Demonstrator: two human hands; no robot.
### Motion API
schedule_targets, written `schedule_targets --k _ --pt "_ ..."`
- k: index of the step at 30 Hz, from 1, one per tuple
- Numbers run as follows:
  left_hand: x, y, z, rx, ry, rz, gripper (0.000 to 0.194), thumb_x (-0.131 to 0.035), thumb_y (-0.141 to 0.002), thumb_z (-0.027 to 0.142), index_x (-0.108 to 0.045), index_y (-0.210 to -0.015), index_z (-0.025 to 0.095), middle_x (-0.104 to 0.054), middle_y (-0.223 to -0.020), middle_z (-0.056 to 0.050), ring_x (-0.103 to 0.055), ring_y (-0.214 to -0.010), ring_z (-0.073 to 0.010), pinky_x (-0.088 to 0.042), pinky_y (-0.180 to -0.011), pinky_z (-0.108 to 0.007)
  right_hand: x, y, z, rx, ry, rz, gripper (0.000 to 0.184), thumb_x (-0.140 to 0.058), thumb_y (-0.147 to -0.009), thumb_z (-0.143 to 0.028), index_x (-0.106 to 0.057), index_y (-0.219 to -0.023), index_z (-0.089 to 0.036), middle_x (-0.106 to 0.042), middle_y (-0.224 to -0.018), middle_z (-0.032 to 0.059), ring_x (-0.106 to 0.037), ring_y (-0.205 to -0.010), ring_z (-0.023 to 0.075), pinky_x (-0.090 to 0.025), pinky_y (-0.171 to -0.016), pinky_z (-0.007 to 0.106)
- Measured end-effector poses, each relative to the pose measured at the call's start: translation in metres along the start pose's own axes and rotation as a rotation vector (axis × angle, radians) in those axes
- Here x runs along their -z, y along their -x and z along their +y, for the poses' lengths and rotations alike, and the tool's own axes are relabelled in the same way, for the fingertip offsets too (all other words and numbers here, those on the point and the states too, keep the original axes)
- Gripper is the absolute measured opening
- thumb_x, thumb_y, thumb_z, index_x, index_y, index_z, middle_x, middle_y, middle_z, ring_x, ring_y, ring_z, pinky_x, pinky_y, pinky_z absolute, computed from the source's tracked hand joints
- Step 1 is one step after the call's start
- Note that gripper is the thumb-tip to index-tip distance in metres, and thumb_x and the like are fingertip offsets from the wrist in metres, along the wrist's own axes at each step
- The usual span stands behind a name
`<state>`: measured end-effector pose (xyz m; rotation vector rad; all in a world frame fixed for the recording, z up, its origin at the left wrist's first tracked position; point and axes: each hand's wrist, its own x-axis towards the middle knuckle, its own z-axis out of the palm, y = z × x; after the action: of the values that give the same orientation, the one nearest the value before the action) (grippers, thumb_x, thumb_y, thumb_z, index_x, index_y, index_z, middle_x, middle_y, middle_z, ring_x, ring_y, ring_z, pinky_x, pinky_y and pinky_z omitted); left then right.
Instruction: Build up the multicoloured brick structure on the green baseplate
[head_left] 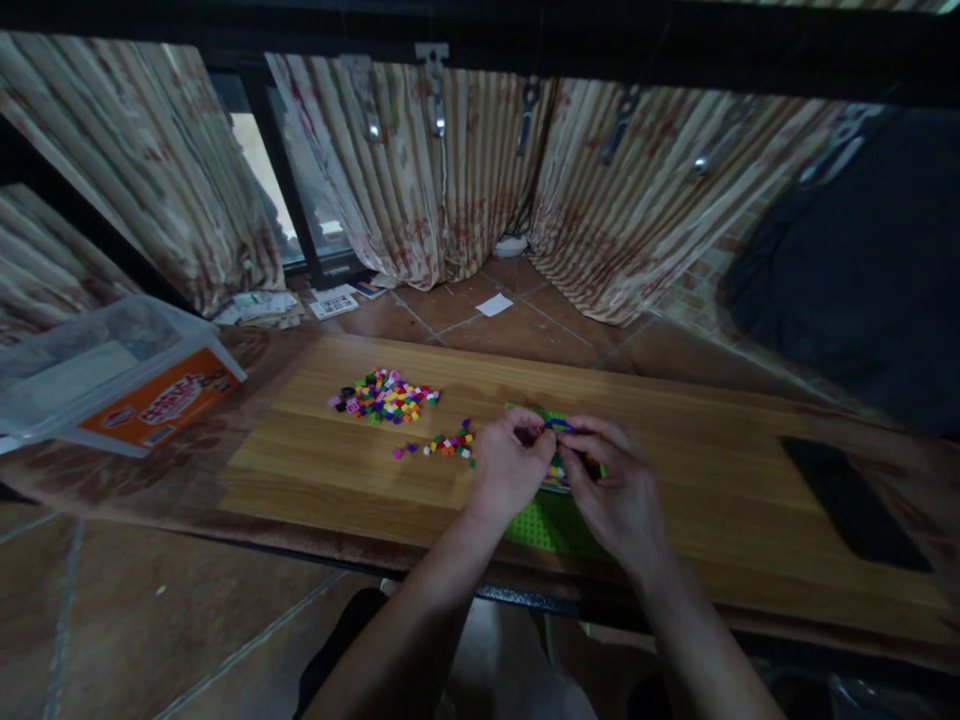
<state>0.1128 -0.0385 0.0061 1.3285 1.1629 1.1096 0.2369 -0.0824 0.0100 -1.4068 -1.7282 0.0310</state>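
Observation:
A green studded baseplate [551, 525] lies near the front edge of the wooden board, with rows of small coloured bricks [555, 474] on its middle part. My left hand [510, 458] is over the plate's left side, its thumb and fingers pinched together. From the right, my right hand [616, 482] meets it with bent, closed fingertips. Blue bricks [557, 425] show right at the fingertips of both hands; whether they are gripped or fixed to the plate I cannot tell. My fingers hide much of the plate's far part.
A heap of mixed coloured bricks [390, 395] lies on the board [712, 480], with a smaller scatter [448, 442] nearer my left hand. A clear plastic tub [142, 375] with an orange label stands left. A dark flat tablet-like object [851, 500] lies right.

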Motion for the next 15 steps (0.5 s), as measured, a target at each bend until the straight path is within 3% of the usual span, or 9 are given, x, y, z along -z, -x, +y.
schedule_targets --k 5,8,10,12,15 --pt "0.004 0.006 -0.001 -0.034 0.0 -0.031 0.011 -0.061 -0.078 0.029 -0.063 -0.08 0.018 -0.058 -0.061 0.004 -0.053 -0.052 -0.0092 -0.041 -0.051 -0.02 -0.001 0.0 -0.013 0.045 0.002 0.191 0.014 -0.062 -0.084 -0.015 -0.069 -0.093 -0.022 -0.067 -0.101 0.0056 -0.063 -0.095 0.0204 -0.05 -0.088 0.04" --pt "0.023 0.001 0.001 -0.087 0.016 0.017 0.019 -0.061 -0.079 0.036 -0.065 -0.08 0.017 -0.061 -0.066 0.002 -0.055 -0.059 -0.0099 -0.042 -0.056 -0.02 -0.006 0.0 -0.036 0.08 -0.086 0.263 0.02 -0.062 -0.083 -0.01 -0.067 -0.097 -0.024 -0.068 -0.098 0.0032 -0.064 -0.092 0.0179 -0.051 -0.086 0.036" --pt "0.047 -0.008 0.0 -0.086 0.042 0.125 0.02 -0.059 -0.079 0.036 -0.065 -0.078 0.016 -0.061 -0.067 0.001 -0.054 -0.06 -0.0102 -0.043 -0.058 -0.021 -0.015 0.001 -0.052 0.099 -0.143 0.194 0.02 -0.059 -0.084 -0.01 -0.066 -0.097 -0.024 -0.068 -0.097 0.0023 -0.064 -0.09 0.0166 -0.051 -0.085 0.033" --pt "0.076 -0.018 -0.005 -0.039 0.027 0.229 0.021 -0.06 -0.077 0.036 -0.065 -0.08 0.016 -0.062 -0.067 0.001 -0.054 -0.06 -0.0109 -0.043 -0.059 -0.022 -0.029 0.003 -0.062 0.085 -0.164 0.014 0.02 -0.055 -0.087 -0.012 -0.066 -0.099 -0.024 -0.068 -0.098 0.0026 -0.065 -0.09 0.0162 -0.051 -0.083 0.031" --pt "0.117 -0.028 -0.013 0.024 -0.161 0.247 0.021 -0.058 -0.074 0.033 -0.068 -0.081 0.016 -0.063 -0.068 0.0 -0.055 -0.061 -0.0126 -0.044 -0.06 -0.024 -0.052 0.007 -0.065 -0.044 -0.081 -0.242 0.021 -0.053 -0.088 -0.015 -0.064 -0.105 -0.02 -0.066 -0.099 0.0054 -0.065 -0.087 0.0182 -0.052 -0.08 0.032"
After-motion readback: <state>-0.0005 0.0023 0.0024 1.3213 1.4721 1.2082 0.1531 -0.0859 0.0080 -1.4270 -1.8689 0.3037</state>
